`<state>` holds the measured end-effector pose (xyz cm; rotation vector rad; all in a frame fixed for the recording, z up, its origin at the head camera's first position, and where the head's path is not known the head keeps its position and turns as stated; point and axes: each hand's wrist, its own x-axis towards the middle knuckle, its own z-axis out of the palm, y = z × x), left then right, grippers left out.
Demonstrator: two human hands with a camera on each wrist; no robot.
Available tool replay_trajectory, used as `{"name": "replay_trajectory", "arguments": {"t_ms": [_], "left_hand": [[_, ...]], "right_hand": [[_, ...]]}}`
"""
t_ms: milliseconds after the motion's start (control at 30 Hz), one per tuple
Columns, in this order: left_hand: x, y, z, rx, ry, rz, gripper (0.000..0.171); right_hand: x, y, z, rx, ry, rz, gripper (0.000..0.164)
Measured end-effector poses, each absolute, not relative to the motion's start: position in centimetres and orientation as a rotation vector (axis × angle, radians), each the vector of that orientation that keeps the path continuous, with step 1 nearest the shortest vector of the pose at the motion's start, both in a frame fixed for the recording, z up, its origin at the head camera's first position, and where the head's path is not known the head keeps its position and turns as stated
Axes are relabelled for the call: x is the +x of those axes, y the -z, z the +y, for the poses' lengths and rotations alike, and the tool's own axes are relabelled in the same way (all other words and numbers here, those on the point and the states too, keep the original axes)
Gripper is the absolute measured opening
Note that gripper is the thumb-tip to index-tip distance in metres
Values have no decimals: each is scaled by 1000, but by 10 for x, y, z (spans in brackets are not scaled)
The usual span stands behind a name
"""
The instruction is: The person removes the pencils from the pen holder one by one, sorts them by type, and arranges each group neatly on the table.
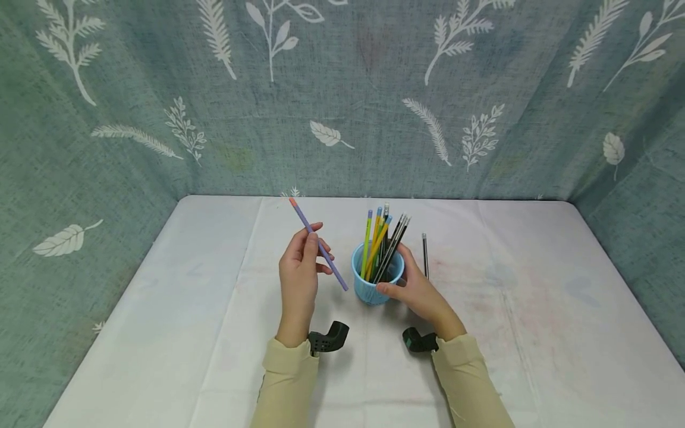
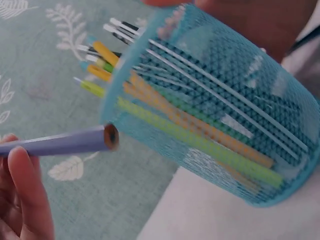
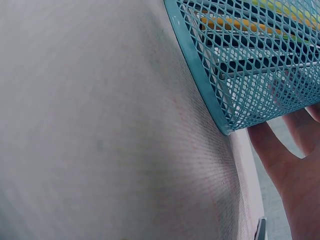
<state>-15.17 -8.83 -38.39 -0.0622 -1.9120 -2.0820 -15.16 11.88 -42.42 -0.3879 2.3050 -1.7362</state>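
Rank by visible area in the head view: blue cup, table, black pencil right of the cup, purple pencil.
1. Table
2. Blue cup
3. Purple pencil
4. Black pencil, lower end possibly behind the right hand

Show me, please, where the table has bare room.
Two wide patches on the table: from the left fingers out to its left edge, and from the loose black pencil out to its right edge. The middle is crowded: the right fingers hold the blue cup of pencils, and the purple pencil slants beside it.

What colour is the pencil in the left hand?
The pencil is purple, with one end orange; the head view shows this best.
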Motion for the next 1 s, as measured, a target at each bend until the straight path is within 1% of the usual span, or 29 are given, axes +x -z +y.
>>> {"name": "replay_trajectory", "arguments": {"t_ms": [267, 433, 567, 800, 1000], "left_hand": [[-167, 418, -90, 64, 1974, -2083, 28], [-172, 430, -87, 107, 1930, -2222, 30], [-173, 435, -83, 125, 1912, -2328, 30], [-173, 437, -82, 173, 1941, -2376, 22], [-175, 444, -83, 182, 1948, -2398, 27]], "right_hand": [[-151, 424, 119, -375, 1729, 2305, 82], [-152, 423, 119, -365, 1736, 2305, 82], [-152, 423, 119, -366, 1742, 2300, 82], [-152, 424, 119, -368, 1740, 2305, 84], [-152, 425, 120, -372, 1742, 2293, 85]]}}
